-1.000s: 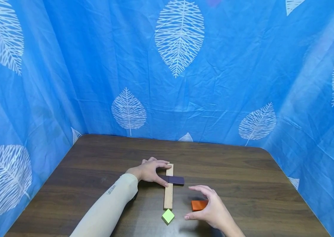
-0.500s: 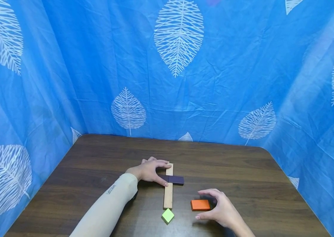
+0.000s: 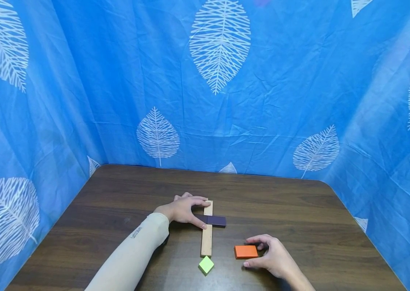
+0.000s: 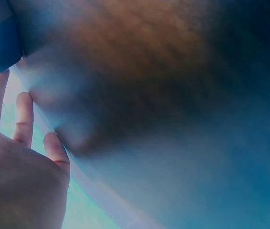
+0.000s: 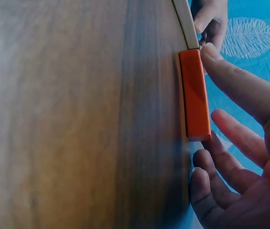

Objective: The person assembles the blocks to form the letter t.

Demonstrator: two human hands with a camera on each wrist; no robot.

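My left hand (image 3: 183, 210) reaches over a pale wooden strip (image 3: 206, 241), index fingertip on its far end and thumb at its middle. Dark purple pieces (image 3: 216, 221) lie across the strip between that thumb and index finger, partly hidden by the hand. In the left wrist view, a dark block (image 4: 4, 45) sits by the fingers. My right hand (image 3: 272, 258) spreads thumb and fingers about the right end of an orange rectangular block (image 3: 246, 251); a gap shows between the thumb and the block.
A lime-green block (image 3: 206, 265) lies turned like a diamond at the strip's near end. All this is on a dark wood-grain table (image 3: 136, 182). Blue cloth (image 3: 274, 93) with white leaf prints hangs behind and at both sides.
My right hand has drawn back to the right and its thumb and fingers have come closer together; the orange block, partly covered before, is now in plainer sight. My left hand stays put.
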